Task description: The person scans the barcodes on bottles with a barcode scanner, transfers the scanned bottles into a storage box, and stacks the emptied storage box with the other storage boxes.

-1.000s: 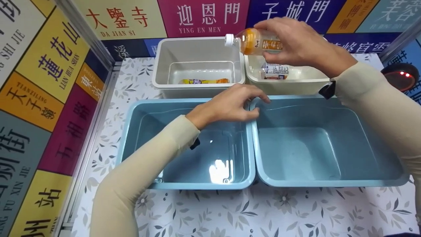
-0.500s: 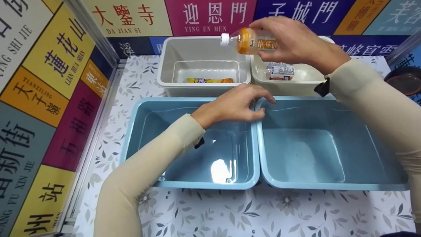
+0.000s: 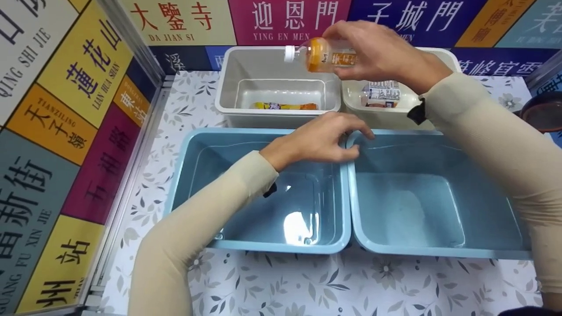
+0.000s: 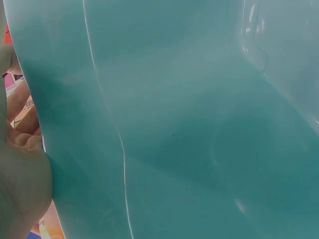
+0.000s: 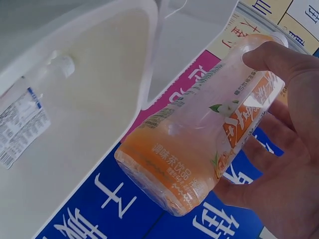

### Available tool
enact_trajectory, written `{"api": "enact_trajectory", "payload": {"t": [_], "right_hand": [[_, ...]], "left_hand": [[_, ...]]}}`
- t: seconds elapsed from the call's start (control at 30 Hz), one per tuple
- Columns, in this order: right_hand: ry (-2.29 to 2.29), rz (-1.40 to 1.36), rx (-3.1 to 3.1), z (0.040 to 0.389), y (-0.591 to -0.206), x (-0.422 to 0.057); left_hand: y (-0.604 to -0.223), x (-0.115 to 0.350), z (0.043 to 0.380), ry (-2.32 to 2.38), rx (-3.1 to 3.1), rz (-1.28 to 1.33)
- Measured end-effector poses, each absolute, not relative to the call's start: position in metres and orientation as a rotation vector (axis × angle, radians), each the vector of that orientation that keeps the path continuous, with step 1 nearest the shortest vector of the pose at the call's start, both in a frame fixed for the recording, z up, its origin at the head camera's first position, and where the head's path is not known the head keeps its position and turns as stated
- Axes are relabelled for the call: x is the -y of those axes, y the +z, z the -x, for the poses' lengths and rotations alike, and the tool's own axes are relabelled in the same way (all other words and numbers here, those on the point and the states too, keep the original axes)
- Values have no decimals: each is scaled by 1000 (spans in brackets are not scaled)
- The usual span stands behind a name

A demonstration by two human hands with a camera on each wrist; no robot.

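My right hand (image 3: 377, 55) grips a clear plastic drink bottle (image 3: 322, 55) with orange bands and a white cap. It lies sideways in the air above the grey bins, its cap pointing left. In the right wrist view, the thumb and fingers wrap around the bottle (image 5: 199, 129), and its orange base faces the camera. Loosely bent, the left hand (image 3: 322, 138) hovers at or touches the adjoining rims of two blue bins; contact is unclear. Another bottle (image 3: 382, 94) with a white-and-blue label lies in the right grey bin (image 3: 369, 115). A yellow-orange packet (image 3: 285, 106) lies in the left grey bin (image 3: 281, 113).
The left blue bin (image 3: 272, 228) and right blue bin (image 3: 404, 210) stand side by side in front of the grey ones. Underneath is a leaf-patterned tabletop (image 3: 272, 285). Colourful panels (image 3: 290, 19) rise behind and at the left. A dark round object (image 3: 544, 112) sits at right.
My right hand has carried the drink bottle leftward, farther over the left grey bin. The left hand keeps its place by the blue rims. The head view has shifted slightly.
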State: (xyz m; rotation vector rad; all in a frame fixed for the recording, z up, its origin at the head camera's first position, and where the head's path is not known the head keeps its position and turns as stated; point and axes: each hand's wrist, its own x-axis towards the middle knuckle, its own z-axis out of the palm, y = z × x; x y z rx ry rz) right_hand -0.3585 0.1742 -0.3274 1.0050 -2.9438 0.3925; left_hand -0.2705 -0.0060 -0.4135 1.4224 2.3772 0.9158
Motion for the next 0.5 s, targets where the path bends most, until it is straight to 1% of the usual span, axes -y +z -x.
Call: {"api": "enact_trajectory", "payload": {"t": [0.23,0.5], "right_hand": [[429,-1081,2956,365,-331,-149],[484,-1102,2970,372,-340,-133]], "left_hand": [[-416,10,270,924,-2390,-1421],[-414,6,270,897,-2394,-1414]]}}
